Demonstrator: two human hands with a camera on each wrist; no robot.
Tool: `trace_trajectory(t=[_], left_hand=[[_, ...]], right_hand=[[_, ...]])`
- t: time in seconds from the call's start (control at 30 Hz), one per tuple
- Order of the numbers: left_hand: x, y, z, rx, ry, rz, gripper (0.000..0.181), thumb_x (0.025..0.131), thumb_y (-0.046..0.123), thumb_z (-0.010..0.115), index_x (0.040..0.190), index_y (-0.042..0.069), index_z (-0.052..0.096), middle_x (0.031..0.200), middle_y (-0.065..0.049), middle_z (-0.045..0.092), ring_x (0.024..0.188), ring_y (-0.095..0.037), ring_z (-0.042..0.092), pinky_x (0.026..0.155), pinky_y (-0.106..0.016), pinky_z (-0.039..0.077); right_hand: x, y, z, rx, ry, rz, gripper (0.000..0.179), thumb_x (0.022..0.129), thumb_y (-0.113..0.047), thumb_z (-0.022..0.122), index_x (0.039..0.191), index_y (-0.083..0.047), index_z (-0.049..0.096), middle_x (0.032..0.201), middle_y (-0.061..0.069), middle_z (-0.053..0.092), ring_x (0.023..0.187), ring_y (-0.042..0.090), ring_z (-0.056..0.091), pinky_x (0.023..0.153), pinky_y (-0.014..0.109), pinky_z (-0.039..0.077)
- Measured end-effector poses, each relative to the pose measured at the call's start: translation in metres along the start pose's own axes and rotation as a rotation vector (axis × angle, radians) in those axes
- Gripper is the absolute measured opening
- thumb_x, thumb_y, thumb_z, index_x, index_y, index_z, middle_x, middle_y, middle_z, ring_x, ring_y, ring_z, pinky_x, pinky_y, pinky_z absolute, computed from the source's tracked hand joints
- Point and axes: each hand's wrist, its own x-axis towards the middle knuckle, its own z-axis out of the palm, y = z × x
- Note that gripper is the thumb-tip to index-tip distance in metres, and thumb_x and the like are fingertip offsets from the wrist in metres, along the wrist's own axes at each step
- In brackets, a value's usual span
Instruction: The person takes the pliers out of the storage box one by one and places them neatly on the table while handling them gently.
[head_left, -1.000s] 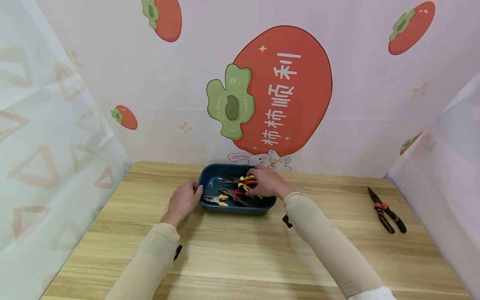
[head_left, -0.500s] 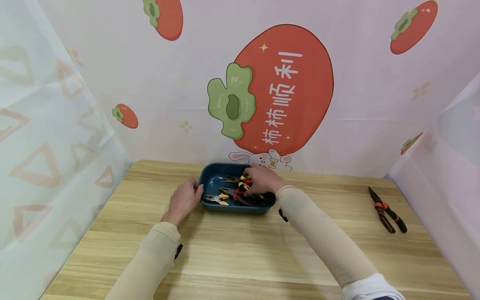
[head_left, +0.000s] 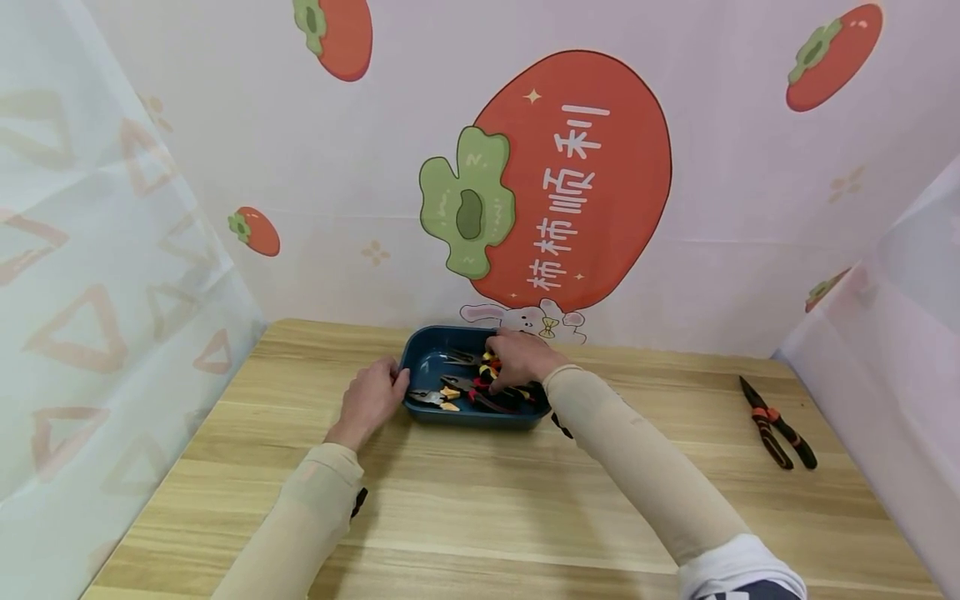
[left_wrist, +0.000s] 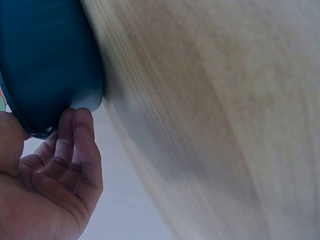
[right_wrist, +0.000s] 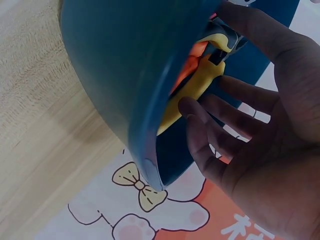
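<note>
A dark blue tray (head_left: 472, 419) sits at the back of the table with several pliers lying in it. My left hand (head_left: 369, 400) holds its left end, thumb over the rim and fingertips against the outer wall. Inside the right half, my right hand (head_left: 521, 357) reaches down with thumb and fingers bent around pliers with yellow-and-black handles (right_wrist: 200, 90); the hand partly hides them. Nearer the front wall lie red-and-black-handled pliers (head_left: 487, 403) and pale orange-handled pliers (head_left: 438, 399). Another pair's grey jaws point left behind them.
Pliers with black-and-orange handles (head_left: 776, 425) lie on the wooden table (head_left: 480, 508) at the far right. A printed cloth wall (head_left: 360, 275) stands right behind the tray, with cloth sides to the left and right.
My right hand has shifted slightly left within the tray, and the yellow and orange handles under it have moved a little. The left hand stays on the tray's end.
</note>
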Motion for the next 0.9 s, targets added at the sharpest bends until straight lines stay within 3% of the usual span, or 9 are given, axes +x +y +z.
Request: trace_trajectory(t=[0.27,0.77,0.9], left_hand=[[0.000,0.000,0.001,-0.013,0.009,-0.002,0.027,0.104,0.026,0.056,0.087,0.006,0.061,0.070,-0.006,0.059,0.060,-0.023,0.055,0.052,-0.035,0.041],[-0.001,0.000,0.001,-0.011,0.000,-0.002,0.026,0.104,0.025,0.055,0.089,0.005,0.060,0.070,-0.007,0.058,0.060,-0.023,0.054,0.052,-0.035,0.042],[-0.001,0.000,0.001,-0.003,0.002,-0.005,0.026,0.104,0.025,0.055,0.089,0.004,0.060,0.070,-0.007,0.058,0.060,-0.023,0.055,0.053,-0.035,0.042]], right_hand=[[0.004,0.001,0.002,-0.019,-0.027,0.001,0.066,0.082,-0.040,0.086,0.135,-0.011,0.060,0.125,0.007,0.056,0.106,0.023,0.056,0.093,0.041,0.049],[0.010,-0.001,0.005,-0.040,-0.050,0.043,0.048,0.080,-0.040,0.087,0.112,-0.015,0.062,0.105,0.003,0.053,0.090,0.020,0.054,0.081,0.038,0.049],[0.011,0.000,0.005,-0.032,-0.051,0.039,0.048,0.079,-0.039,0.088,0.112,-0.014,0.062,0.105,0.002,0.053,0.091,0.020,0.053,0.081,0.038,0.049]])
